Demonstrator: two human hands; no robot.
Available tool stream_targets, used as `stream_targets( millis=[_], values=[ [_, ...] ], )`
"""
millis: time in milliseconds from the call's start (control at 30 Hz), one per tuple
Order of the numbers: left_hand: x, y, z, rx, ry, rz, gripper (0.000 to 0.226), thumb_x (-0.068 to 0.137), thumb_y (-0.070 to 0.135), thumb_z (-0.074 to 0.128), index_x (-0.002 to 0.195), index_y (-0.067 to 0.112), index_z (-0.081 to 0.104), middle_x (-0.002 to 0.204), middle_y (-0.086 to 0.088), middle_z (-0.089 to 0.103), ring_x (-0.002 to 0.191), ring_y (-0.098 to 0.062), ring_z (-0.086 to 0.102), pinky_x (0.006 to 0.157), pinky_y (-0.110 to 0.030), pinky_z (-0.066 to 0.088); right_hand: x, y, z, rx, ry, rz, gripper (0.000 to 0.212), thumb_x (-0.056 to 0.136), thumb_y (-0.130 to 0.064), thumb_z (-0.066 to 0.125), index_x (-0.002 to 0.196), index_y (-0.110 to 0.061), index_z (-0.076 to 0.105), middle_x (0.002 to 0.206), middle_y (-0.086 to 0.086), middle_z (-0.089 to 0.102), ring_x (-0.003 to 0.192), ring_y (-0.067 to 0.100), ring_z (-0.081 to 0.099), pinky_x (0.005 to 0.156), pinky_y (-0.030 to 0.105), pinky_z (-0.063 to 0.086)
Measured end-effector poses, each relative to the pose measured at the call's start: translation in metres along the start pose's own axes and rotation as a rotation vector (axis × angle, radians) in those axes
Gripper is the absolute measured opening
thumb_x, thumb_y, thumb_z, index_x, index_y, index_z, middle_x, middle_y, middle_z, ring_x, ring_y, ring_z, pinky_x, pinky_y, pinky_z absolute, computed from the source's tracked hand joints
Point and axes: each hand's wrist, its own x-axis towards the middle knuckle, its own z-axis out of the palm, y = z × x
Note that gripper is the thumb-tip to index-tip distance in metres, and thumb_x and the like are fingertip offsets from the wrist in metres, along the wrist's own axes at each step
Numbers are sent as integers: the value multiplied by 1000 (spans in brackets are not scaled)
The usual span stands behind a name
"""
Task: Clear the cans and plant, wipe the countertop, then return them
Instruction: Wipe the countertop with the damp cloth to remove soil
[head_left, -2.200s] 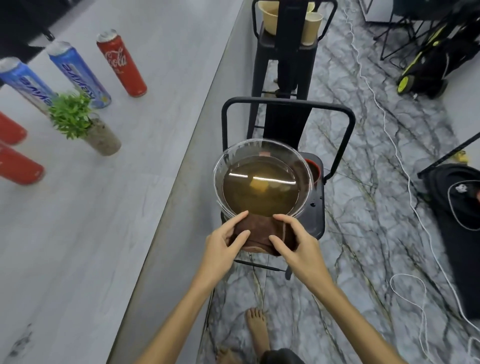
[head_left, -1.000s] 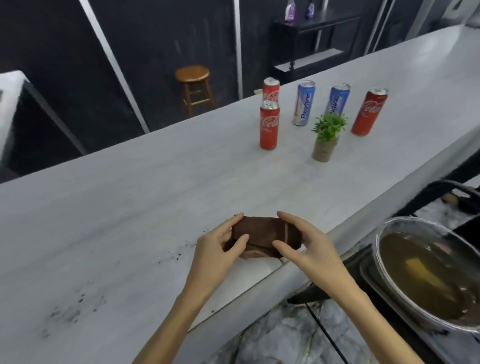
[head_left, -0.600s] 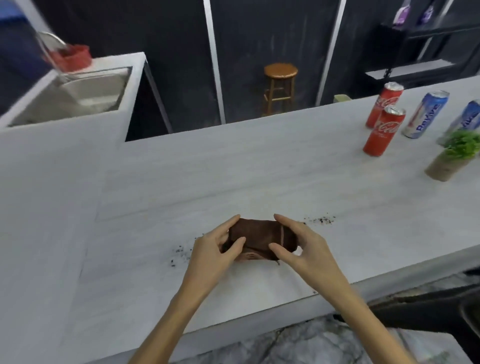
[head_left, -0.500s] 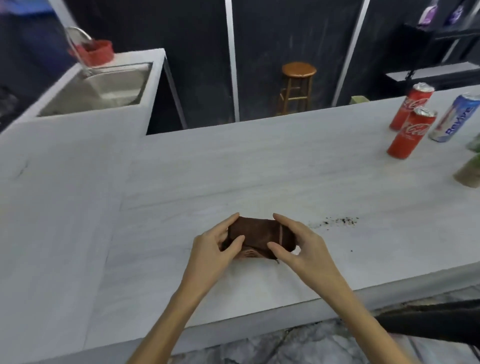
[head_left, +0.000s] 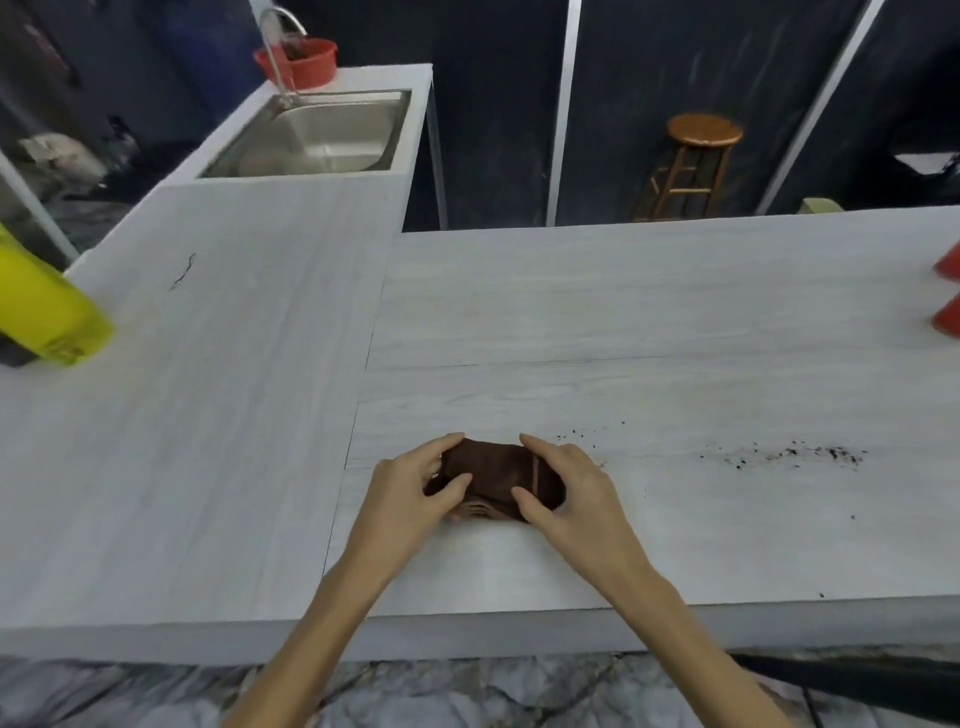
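Observation:
A folded dark brown cloth (head_left: 493, 475) is held between both hands over the white countertop (head_left: 623, 322). My left hand (head_left: 410, 493) grips its left end and my right hand (head_left: 566, 488) grips its right end. Dark crumbs (head_left: 784, 454) are scattered on the countertop to the right of the cloth. Only the edges of two red cans (head_left: 948, 291) show at the far right border. The plant and the blue cans are out of view.
A steel sink (head_left: 317, 135) with a tap and a red basin (head_left: 298, 60) sits at the back left. A yellow bottle (head_left: 41, 306) stands at the left edge. A wooden stool (head_left: 696, 161) stands behind the counter.
I turned from the bowl of brown water to the counter with the cloth in both hands. The view kept swinging left, so the cans and plant slid out to the right and the sink came in.

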Motion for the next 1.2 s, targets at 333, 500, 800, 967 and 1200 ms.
stream_targets(
  millis=[333,500,800,967,1200],
  values=[
    [-9,-33,-4,453,93,188,45,91,41,75,133,30,66,110,10,52,88,-4,55,71,-12,42,-9,10,11,-400,98,-217,50,92,-44,73,138,-26,63,153,9,40,138,27,40,116,45,34],
    [-2,-58,-20,592,124,270,44,109,30,40,148,13,54,156,-5,48,145,-21,41,121,-39,29,12,3,16,-560,-214,-506,62,110,-49,42,162,-16,34,176,5,13,163,21,8,132,44,8],
    [2,-80,-17,786,-66,164,63,111,44,11,162,18,-15,171,2,-18,156,-7,-18,129,-42,-4,-23,-1,37,-620,-308,-333,77,109,-65,16,167,-20,-6,175,-5,-15,160,8,-17,132,38,2],
    [0,-83,-17,752,-55,163,65,111,46,12,163,18,-15,172,2,-17,156,-5,-18,129,-41,-4,-43,24,4,-598,-232,-161,79,106,-70,11,166,-23,-9,175,-8,-17,160,7,-17,132,36,1],
    [1,-81,-15,739,-55,158,65,111,44,15,163,16,-13,172,1,-16,156,-5,-17,129,-43,-3,13,23,11,-576,-170,-52,89,101,-72,10,166,-14,-8,174,0,-18,160,10,-20,131,35,-7]
  ],
)
